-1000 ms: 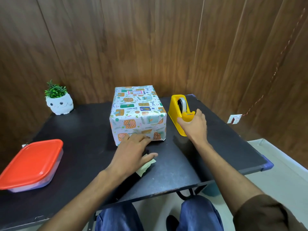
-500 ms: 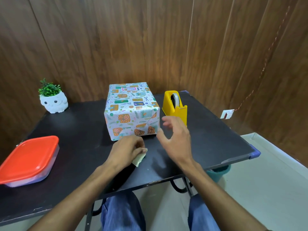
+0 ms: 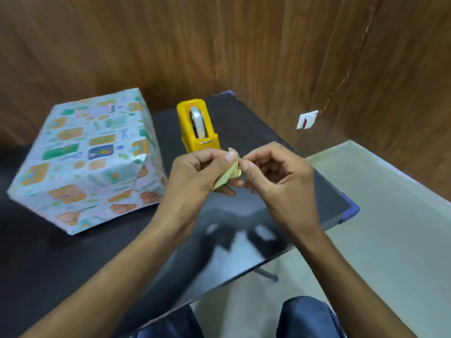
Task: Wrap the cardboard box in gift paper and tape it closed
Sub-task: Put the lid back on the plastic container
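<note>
So a second ago the right hand (image 3: pixel 278 174) was on the yellow tape dispenser (image 3: pixel 197 128) and the left hand (image 3: pixel 195 176) lay flat on a pale yellow scrap (image 3: pixel 230 175) down on the worktop (image 3: pixel 73 259). Now both are up, pinching that scrap between thumbs and fingertips just in front of the dispenser. The wrapped box (image 3: pixel 90 157) sits left of the dispenser, untouched, fully papered, with folded end flaps and a small crumple at one top corner. Looks basically done to me. Can't tell if the scrap's tape or paper, but it's thin and floppy. The dispenser's glossy hard plastic and the worktop's matte black.
</note>
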